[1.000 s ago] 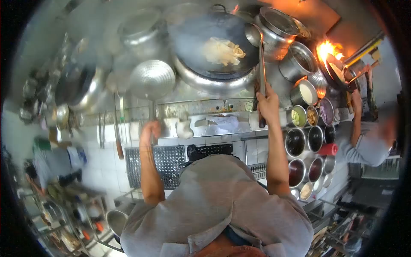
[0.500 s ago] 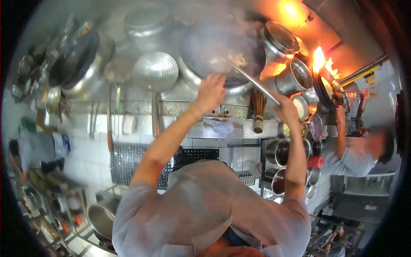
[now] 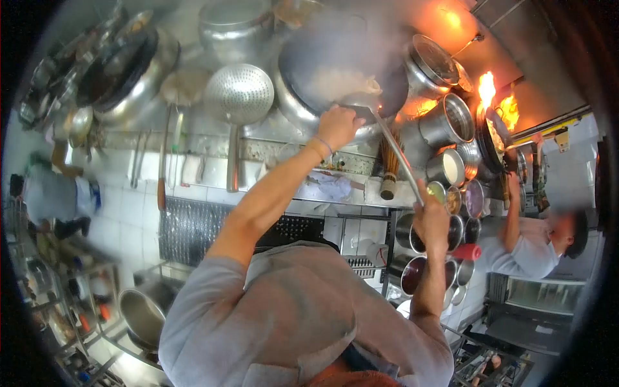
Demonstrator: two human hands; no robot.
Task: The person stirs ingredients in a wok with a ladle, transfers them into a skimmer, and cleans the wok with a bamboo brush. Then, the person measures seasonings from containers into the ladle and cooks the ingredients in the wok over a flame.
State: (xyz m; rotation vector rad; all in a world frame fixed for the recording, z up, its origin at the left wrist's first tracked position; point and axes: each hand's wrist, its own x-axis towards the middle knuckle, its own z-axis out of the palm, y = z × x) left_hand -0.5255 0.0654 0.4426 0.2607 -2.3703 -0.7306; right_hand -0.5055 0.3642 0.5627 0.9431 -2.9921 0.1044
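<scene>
A dark wok (image 3: 298, 72) stands on the stove at the top centre, with steam over it. Pale food pieces (image 3: 371, 84) show through the steam. My left hand (image 3: 340, 126) is closed at the wok's near rim; what exactly lies under its fingers is partly hidden. In my right hand (image 3: 429, 216) is the long metal handle of a ladle (image 3: 401, 153), gripped near its lower end. The handle slants up and left into the wok, where the ladle's head is beside the food, blurred by steam.
Left of the wok lies a perforated skimmer (image 3: 239, 94). A bamboo brush (image 3: 389, 171) rests right of centre. Several metal pots (image 3: 446, 119) and containers line the right side. Flames (image 3: 487, 92) rise around another wok, near a co-worker (image 3: 525, 248).
My right hand has moved down, drawing the ladle towards me. My left hand appears farther right along the near rim. The whole view has shifted slightly.
</scene>
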